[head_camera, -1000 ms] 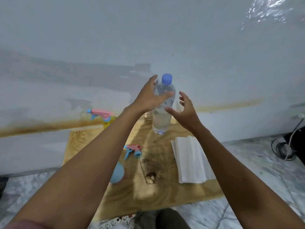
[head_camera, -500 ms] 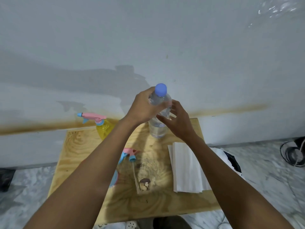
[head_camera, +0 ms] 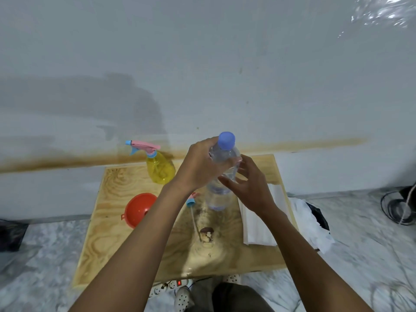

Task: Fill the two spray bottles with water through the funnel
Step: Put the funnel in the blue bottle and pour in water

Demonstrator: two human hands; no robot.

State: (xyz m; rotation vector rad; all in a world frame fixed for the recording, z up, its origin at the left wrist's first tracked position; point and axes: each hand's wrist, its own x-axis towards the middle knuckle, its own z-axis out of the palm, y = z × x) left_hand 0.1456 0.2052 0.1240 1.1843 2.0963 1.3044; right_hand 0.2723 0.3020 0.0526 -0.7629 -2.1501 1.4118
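Nothing looks filled yet: the left hand (head_camera: 202,167) grips the capped water bottle (head_camera: 219,199) at frame centre, the right hand (head_camera: 249,190) is open beside it, and the funnel (head_camera: 139,209) lies unused below the yellow spray bottle (head_camera: 161,168).

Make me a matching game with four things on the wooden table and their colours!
Things:
1. funnel
2. body of the standing spray bottle
3. cap of the water bottle
4. folded stack beside the water bottle

Colours:
A. white
B. blue
C. red
D. yellow

Pairs: 1-C, 2-D, 3-B, 4-A
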